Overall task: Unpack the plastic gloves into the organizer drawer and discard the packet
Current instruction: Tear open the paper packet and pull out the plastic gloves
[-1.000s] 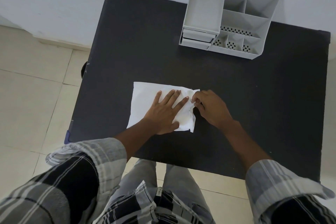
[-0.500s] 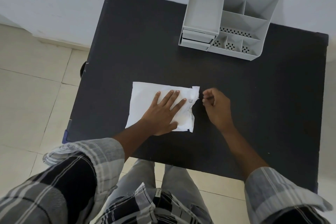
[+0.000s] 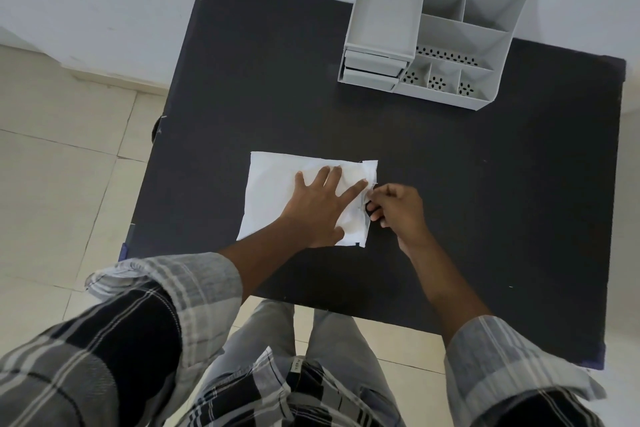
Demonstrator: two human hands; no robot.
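A white plastic packet (image 3: 273, 191) of gloves lies flat on the black table (image 3: 485, 201), near the middle. My left hand (image 3: 318, 208) is pressed flat on the packet's right half with its fingers spread. My right hand (image 3: 398, 208) is at the packet's right edge, thumb and fingers pinched together on that edge. The grey organizer (image 3: 381, 10) stands at the table's far right, well apart from both hands. Its two small drawers (image 3: 372, 61) at the front left are both pushed in.
The organizer has several open compartments on its right side, some with perforated floors. A white wall runs behind the table. Pale floor tiles lie to the left. The table's near edge is just above my knees.
My right hand pulled away to the right from the packet's top corner, then returned and now pinches the right edge lower down. My left hand has stayed flat on the packet.
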